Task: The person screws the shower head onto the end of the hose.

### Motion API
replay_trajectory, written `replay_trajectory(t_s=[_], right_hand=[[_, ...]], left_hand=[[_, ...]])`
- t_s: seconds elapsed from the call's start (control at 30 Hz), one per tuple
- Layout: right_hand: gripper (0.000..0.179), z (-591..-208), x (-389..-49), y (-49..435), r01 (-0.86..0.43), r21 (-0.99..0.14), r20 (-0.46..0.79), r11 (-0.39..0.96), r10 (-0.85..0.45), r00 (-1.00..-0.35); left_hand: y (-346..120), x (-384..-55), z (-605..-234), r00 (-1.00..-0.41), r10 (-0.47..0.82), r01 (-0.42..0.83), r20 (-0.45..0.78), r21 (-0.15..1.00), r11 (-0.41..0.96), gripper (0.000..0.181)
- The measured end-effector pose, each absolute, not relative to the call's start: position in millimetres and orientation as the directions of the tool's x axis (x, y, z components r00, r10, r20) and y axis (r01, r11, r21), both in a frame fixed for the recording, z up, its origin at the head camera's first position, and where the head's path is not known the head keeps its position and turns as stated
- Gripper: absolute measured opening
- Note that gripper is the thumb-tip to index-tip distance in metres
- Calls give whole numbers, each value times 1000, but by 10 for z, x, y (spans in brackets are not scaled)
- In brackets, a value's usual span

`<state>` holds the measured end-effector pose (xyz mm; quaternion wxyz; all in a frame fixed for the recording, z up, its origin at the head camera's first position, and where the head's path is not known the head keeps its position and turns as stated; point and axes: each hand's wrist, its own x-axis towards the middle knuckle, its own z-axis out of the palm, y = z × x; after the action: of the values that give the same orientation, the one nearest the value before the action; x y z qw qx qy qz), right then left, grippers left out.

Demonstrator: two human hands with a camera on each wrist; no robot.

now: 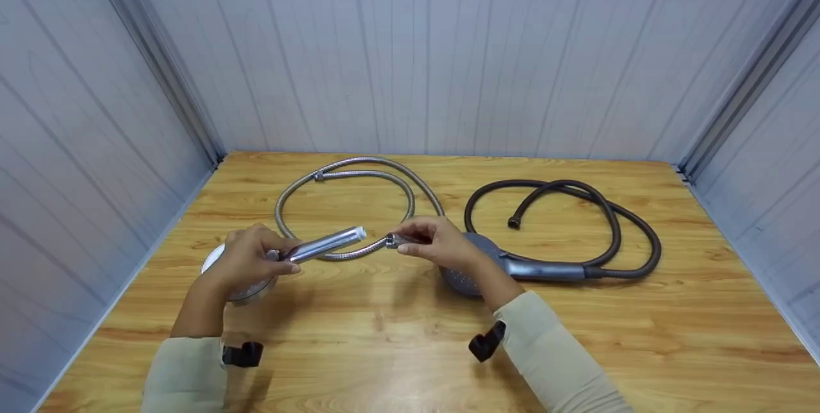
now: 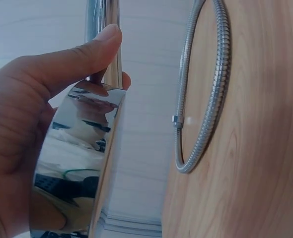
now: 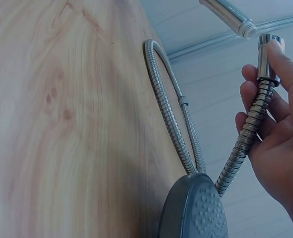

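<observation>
My left hand (image 1: 246,258) grips a chrome shower head (image 2: 72,158) by the neck, thumb along its handle (image 1: 327,244). The handle's white threaded end (image 3: 249,30) points to the right. Facing it across a small gap is the chrome end fitting (image 3: 268,54) of a silver metal shower hose (image 3: 246,134), pinched between thumb and fingers of my right hand (image 1: 442,243). From there the hose loops back over the table, its other end nut (image 1: 319,175) lying at the back left. Part of the shower head's round face is hidden behind my left hand.
A grey shower head (image 1: 538,270) with a dark hose (image 1: 618,227) attached lies on the wooden table (image 1: 378,349), partly under my right forearm. The dark hose's free end (image 1: 514,222) lies behind it. Pale panel walls (image 1: 429,54) stand at the back and both sides.
</observation>
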<state>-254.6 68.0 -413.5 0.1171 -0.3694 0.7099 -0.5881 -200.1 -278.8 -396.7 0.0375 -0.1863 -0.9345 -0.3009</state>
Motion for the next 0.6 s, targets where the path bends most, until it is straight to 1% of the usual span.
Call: replay_trajectory(t_s=[0.27,0.47,0.6], right_hand=[[24,-4167,-2542,643,-404,-912,270,74,-635,-724],[23,-4146,-2507,620,-436,-895,299,93,-601,-741],[23,-4113,-2471,610,-462,-879,315,120,-582,-750]], left_hand=[[-2663,-1964,-3888,-917,357,398,179,486,778,30],[-2579,-1951,-3879,-905,369,425,211,471,773,30],[-2543,-1945,-3896,-906,370,423,205,459,782,33]])
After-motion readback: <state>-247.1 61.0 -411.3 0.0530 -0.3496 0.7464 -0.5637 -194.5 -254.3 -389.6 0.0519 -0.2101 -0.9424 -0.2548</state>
